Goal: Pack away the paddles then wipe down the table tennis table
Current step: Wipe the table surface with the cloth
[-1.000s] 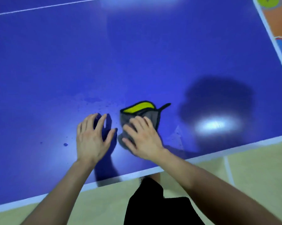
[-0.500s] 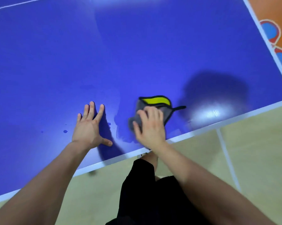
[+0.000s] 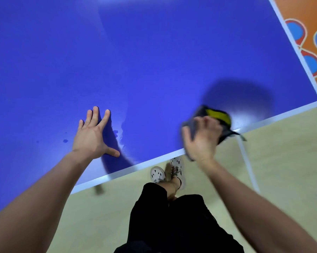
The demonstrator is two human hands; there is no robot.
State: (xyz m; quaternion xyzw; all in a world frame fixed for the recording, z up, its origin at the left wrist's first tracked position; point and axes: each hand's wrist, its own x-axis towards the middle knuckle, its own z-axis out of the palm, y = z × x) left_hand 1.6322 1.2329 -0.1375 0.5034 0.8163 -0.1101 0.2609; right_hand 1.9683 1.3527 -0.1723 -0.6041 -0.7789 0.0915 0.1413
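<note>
Legs: black shorts [image 3: 172, 225] fill the bottom middle, with one bare shin below them.
Shoes: a white pair with dark marks [image 3: 157, 174] stands on the floor, just under the counter's near edge.
Floor: pale beige boards [image 3: 281, 179], crossed by a white line [image 3: 248, 163] that runs out from beneath the counter.
Counter: a blue top [image 3: 154, 52] with a white border [image 3: 150, 161] slants from lower left to upper right.
Left hand: the left hand [image 3: 92, 137] lies flat on the blue top near the edge. It is released, with the fingers straight and spread, the thumb out to the side, and nothing in it.
Right hand: the right hand [image 3: 201, 138] is on the cloth at the near border, to the right of the left hand and well apart from it. Blur smears it, so I cannot tell whether the fingers clasp the cloth or only press on it.
Cloth: a grey cloth [image 3: 217, 114] with a yellow patch and black trim sits under the right hand. It is partly on the counter, and one corner hangs past the border.
Marks: wet streaks [image 3: 122, 133] shine just beside the left thumb, and dark drops [image 3: 65, 140] lie left of the wrist.
Shadow: a round dark shadow [image 3: 241, 95] falls on the blue beyond the cloth.
Far side: an orange mat with coloured rings [image 3: 314, 42] shows past the counter's right edge.
</note>
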